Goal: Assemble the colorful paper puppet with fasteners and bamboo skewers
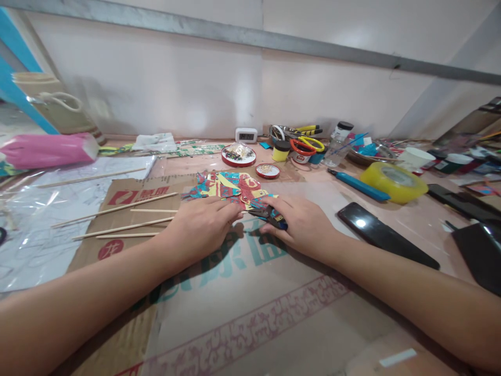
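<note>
My right hand is closed round a pair of small dark pliers, whose jaws point left toward my left fingertips. My left hand has its fingers pressed together at the near edge of a painted cutout figure in red, yellow and blue, with small round studs on it. A thin piece seems to lie between the left fingertips and the jaws, too small to make out. The figure lies on cardboard and a clear plastic sheet with printed green characters.
Several wooden sticks lie left. Behind are a dish of beads, a smaller dish, a clock and scissors. A blue cutter, tape roll and black phone lie right.
</note>
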A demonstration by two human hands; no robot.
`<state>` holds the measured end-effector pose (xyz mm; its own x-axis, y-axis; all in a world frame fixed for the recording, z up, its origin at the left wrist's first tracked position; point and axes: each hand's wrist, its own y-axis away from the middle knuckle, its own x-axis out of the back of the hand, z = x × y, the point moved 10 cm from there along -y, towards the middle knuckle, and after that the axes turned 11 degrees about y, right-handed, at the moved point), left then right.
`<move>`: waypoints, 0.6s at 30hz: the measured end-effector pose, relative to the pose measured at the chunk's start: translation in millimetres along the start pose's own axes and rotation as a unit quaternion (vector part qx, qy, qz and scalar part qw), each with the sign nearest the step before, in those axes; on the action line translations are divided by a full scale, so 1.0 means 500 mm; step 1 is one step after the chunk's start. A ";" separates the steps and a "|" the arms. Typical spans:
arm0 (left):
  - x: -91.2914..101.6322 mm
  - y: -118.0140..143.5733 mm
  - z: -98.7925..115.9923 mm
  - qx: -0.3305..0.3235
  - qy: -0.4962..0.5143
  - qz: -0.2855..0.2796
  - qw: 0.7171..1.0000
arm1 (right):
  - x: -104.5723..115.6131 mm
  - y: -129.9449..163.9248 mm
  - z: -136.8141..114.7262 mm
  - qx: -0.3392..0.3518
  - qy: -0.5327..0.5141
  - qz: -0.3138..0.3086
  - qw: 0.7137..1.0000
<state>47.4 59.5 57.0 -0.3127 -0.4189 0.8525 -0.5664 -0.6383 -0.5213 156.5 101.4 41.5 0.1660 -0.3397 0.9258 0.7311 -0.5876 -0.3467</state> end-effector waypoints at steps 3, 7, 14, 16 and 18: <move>0.000 -0.001 0.001 0.000 -0.002 -0.002 1.000 | 0.000 0.000 -0.001 0.001 -0.001 -0.002 1.000; 0.007 -0.001 0.000 -0.001 0.007 0.011 1.000 | 0.001 -0.001 0.002 -0.004 -0.003 0.001 1.000; 0.007 -0.002 -0.001 0.005 0.006 0.012 1.000 | -0.001 -0.001 0.001 0.002 -0.016 -0.002 1.000; 0.006 -0.002 0.000 0.005 0.007 0.009 1.000 | -0.002 -0.001 0.000 0.003 -0.017 -0.003 1.000; 0.005 -0.002 0.000 0.004 0.008 0.007 1.000 | -0.004 -0.001 0.000 0.003 -0.017 -0.007 1.000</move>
<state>47.1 58.9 59.8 -0.3331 -0.4173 0.8455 -0.5562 -0.6372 -0.5335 156.0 102.4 39.7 0.1775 -0.3061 0.9353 0.7376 -0.5878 -0.3323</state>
